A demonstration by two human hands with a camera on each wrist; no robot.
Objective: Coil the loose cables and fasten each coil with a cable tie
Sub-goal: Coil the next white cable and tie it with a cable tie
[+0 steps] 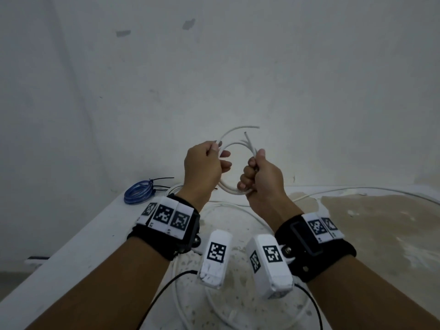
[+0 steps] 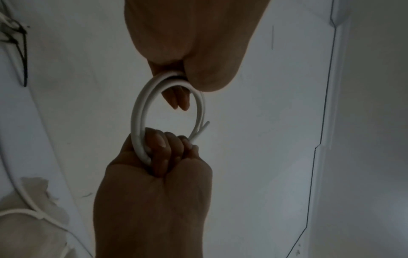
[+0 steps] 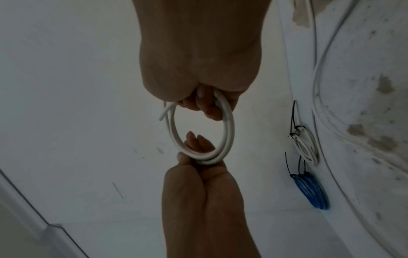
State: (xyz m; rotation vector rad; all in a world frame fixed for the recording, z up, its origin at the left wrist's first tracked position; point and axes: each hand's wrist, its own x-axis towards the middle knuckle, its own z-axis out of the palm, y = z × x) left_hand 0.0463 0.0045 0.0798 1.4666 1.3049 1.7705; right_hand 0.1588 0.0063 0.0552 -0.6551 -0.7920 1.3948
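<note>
I hold a small coil of white cable (image 1: 231,190) in the air above the table, both hands on it. My left hand (image 1: 217,151) pinches the coil's left side between thumb and forefinger, and its other fingers reach through the ring. My right hand (image 1: 254,170) is a fist curled round the right side. Two cable ends (image 1: 247,138) stick up from the top. In the left wrist view the coil (image 2: 135,118) spans from my left hand (image 2: 183,82) to my right hand (image 2: 167,144). The right wrist view shows the coil (image 3: 229,125) between right fingers (image 3: 205,106) and left hand (image 3: 198,157).
A blue coil (image 1: 138,191) bound with black cable ties lies at the table's far left corner; beside it sits a tied white coil (image 3: 305,146). A long loose white cable (image 1: 357,188) trails across the stained table (image 1: 71,246). A wall stands close behind.
</note>
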